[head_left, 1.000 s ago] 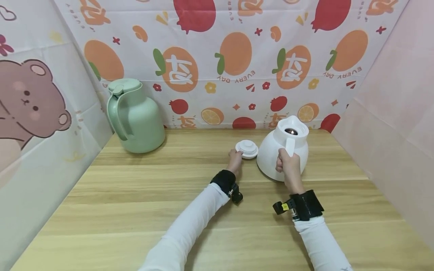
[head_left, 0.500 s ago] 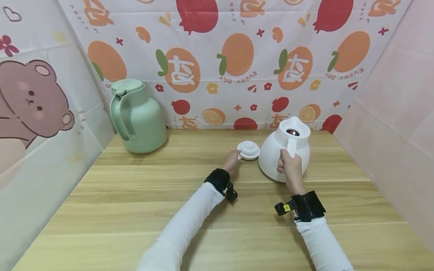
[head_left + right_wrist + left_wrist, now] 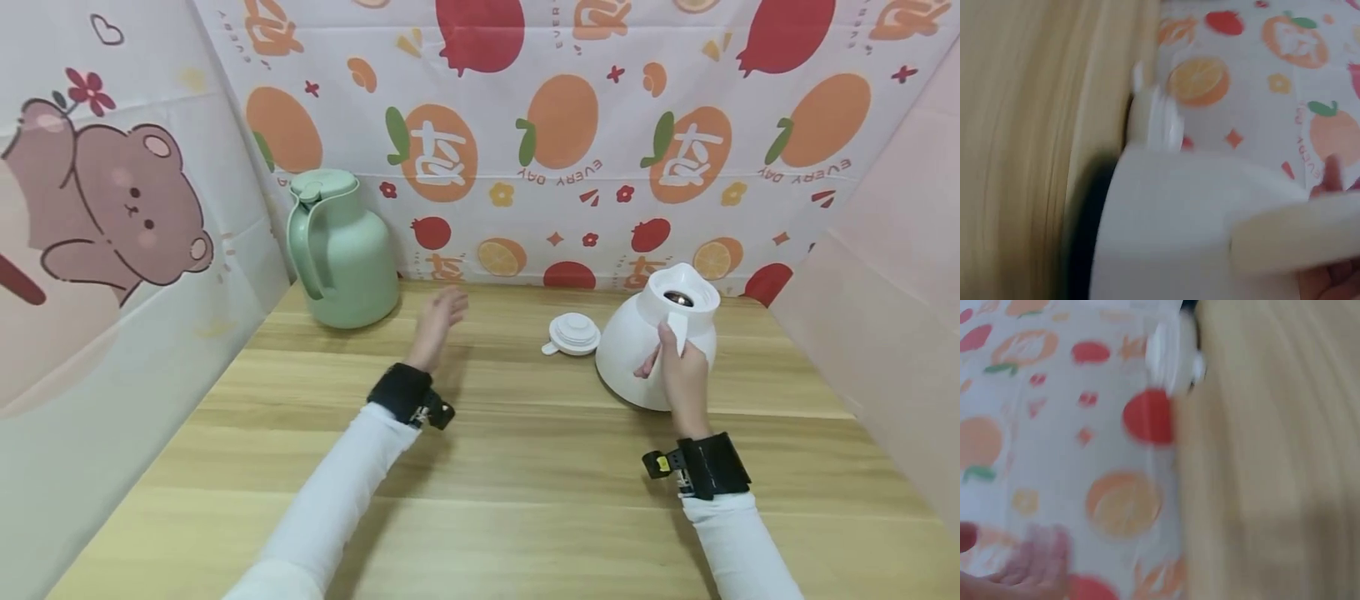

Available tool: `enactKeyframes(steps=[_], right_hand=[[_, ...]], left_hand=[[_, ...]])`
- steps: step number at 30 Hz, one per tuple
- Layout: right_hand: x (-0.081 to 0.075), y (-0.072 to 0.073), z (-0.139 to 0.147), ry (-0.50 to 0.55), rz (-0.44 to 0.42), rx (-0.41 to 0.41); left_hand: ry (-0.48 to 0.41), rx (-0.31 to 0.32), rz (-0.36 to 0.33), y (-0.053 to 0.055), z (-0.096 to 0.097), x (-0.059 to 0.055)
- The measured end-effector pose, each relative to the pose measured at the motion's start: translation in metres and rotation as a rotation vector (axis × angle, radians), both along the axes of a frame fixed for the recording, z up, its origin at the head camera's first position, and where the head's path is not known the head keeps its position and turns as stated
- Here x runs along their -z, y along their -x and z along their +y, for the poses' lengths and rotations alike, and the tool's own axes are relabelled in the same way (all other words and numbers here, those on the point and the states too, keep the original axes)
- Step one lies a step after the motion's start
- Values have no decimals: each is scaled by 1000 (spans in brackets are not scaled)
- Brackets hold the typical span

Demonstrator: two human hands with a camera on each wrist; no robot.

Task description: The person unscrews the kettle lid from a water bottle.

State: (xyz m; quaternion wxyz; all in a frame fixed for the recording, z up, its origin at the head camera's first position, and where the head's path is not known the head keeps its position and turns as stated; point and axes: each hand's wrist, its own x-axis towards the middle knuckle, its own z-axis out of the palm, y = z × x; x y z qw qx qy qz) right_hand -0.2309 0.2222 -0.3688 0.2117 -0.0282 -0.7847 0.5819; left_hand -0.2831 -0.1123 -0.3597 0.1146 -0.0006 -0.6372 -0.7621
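Observation:
A white thermos jug (image 3: 630, 350) stands on the table at the right, its mouth uncovered. My right hand (image 3: 686, 375) is at the jug's handle (image 3: 677, 329), its fingers loosened and reaching out to the left beside it. In the right wrist view the handle crosses in front of that hand (image 3: 1329, 281). The jug's white lid (image 3: 576, 332) lies just left of it, a small tab pointing left. My left hand (image 3: 438, 321) is in the air over the table, fingers extended and holding nothing. Nearest to it is a green thermos jug (image 3: 352, 267), upright with its lid on.
The wooden table (image 3: 495, 467) runs back to a fruit-printed cloth (image 3: 480, 83). A bear-printed cloth (image 3: 142, 200) hangs along the left, and a pale pink one (image 3: 885, 275) along the right.
My left hand has come away from the lid and swung left toward the green jug. My right hand's fingers have loosened on the handle. The head view has turned slightly left.

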Motion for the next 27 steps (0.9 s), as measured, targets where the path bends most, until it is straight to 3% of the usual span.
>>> enactKeyframes(steps=[1, 3, 6, 8, 10, 12, 13, 15, 17, 19, 23, 27], right_hand=[[-4, -4, 2, -79, 42, 46], [-10, -9, 5, -199, 84, 158], [-19, -16, 13, -242, 92, 284], [-24, -20, 18, -217, 150, 372], [-30, -24, 19, -147, 236, 429], [-38, -27, 14, -81, 369, 440], [-44, -29, 8, -34, 425, 409], [-54, -31, -5, 34, 503, 302], [-64, -32, -22, 68, 548, 171], [-71, -30, -41, 70, 567, 47], [-80, -24, -81, 3, 526, -168], [-91, -24, -125, -178, 424, -342]], left_hand=[[-39, -72, 54, -10, -6, -17], [-97, -236, 259, -16, -25, -30], [-134, -527, 428, -22, -60, -45], [-136, -670, 455, -25, -84, -53], [-148, -738, 383, -30, -104, -60], [-145, -724, 280, -35, -118, -65], [-128, -691, 217, -37, -124, -66], [-68, -601, 85, -39, -131, -65], [-2, -512, 6, -38, -136, -59], [40, -470, -18, -33, -139, -51], [51, -473, 13, -23, -141, -36], [101, -458, 26, -22, -135, -31]])
